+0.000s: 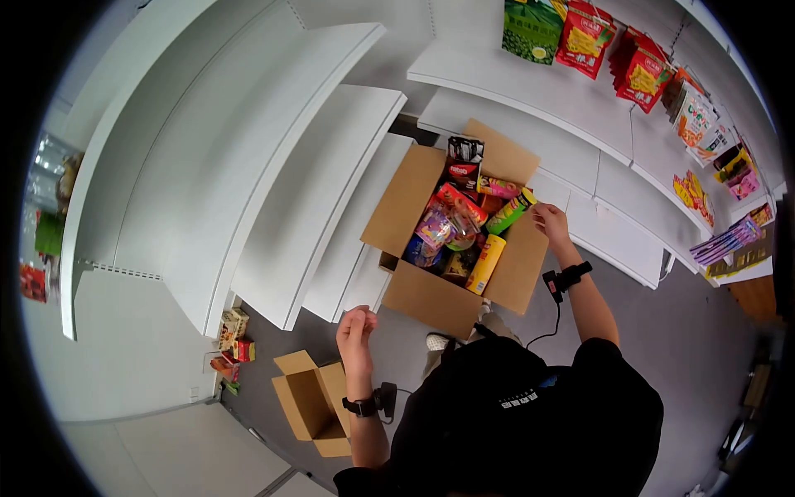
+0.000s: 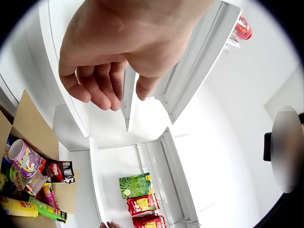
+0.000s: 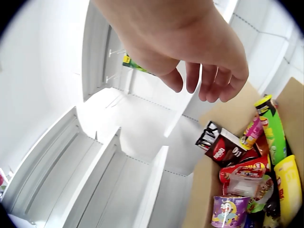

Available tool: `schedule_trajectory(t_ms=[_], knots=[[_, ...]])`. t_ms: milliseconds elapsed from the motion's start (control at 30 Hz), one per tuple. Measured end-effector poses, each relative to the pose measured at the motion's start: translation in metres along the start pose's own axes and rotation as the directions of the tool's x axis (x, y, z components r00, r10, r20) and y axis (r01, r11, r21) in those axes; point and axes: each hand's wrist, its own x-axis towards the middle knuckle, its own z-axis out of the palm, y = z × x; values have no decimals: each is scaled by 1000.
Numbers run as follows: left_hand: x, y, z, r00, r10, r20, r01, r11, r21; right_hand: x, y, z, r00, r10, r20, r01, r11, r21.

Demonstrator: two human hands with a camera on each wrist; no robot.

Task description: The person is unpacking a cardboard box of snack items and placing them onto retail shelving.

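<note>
A large cardboard box [image 1: 431, 302] full of snacks stands on the floor with its flaps spread. Inside lie a yellow canister [image 1: 486, 265], a green canister [image 1: 511, 212], a dark red snack bag [image 3: 228, 148] and a purple cup [image 3: 230, 211]. My right hand [image 1: 551, 222] hovers by the box's right flap, near the green canister, with loosely bent fingers and nothing in them. To the left of the box, my left hand [image 1: 356, 340] hangs near the lower shelf ends. Its fingers [image 2: 102, 88] are relaxed and hold nothing.
White shelves [image 1: 319, 178] rise at the left. Along the back right shelving hang a green bag [image 1: 532, 31], red snack bags [image 1: 585, 40] and other packets. A smaller open carton [image 1: 302, 406] sits on the floor at lower left, near several small boxes [image 1: 233, 329].
</note>
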Motion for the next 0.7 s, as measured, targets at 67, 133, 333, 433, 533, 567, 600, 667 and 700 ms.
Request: schedule_trajectory(t_ms=[67, 133, 333, 433, 533, 567, 600, 667, 700], knots=[[5, -1, 10, 1000, -8, -1, 8, 1000, 6, 10, 17, -7, 998, 67, -16, -67, 997, 22], [11, -2, 20, 1000, -20, -4, 20, 1000, 16, 23, 35, -13, 991, 130, -39, -128, 990, 64], [22, -1, 51, 999, -34, -25, 36, 996, 83, 64, 78, -19, 935, 351, -42, -336, 919, 206], [24, 0, 64, 996, -46, -71, 53, 994, 97, 84, 90, -18, 924, 379, -58, -358, 906, 225], [25, -3, 73, 993, -52, -104, 64, 991, 114, 109, 94, -14, 953, 189, -237, -194, 981, 3], [25, -4, 75, 992, -51, -116, 65, 990, 121, 117, 94, -14, 952, 101, -290, -141, 982, -123], [25, -5, 77, 991, -52, -123, 65, 992, 106, 130, 102, -17, 949, -24, -315, -79, 948, -310], [26, -8, 80, 989, -51, -138, 61, 995, 73, 149, 109, -18, 939, -116, -323, -65, 863, -500], [26, -10, 82, 988, -55, -146, 66, 995, 74, 154, 109, -17, 939, -82, -333, -108, 851, -514]])
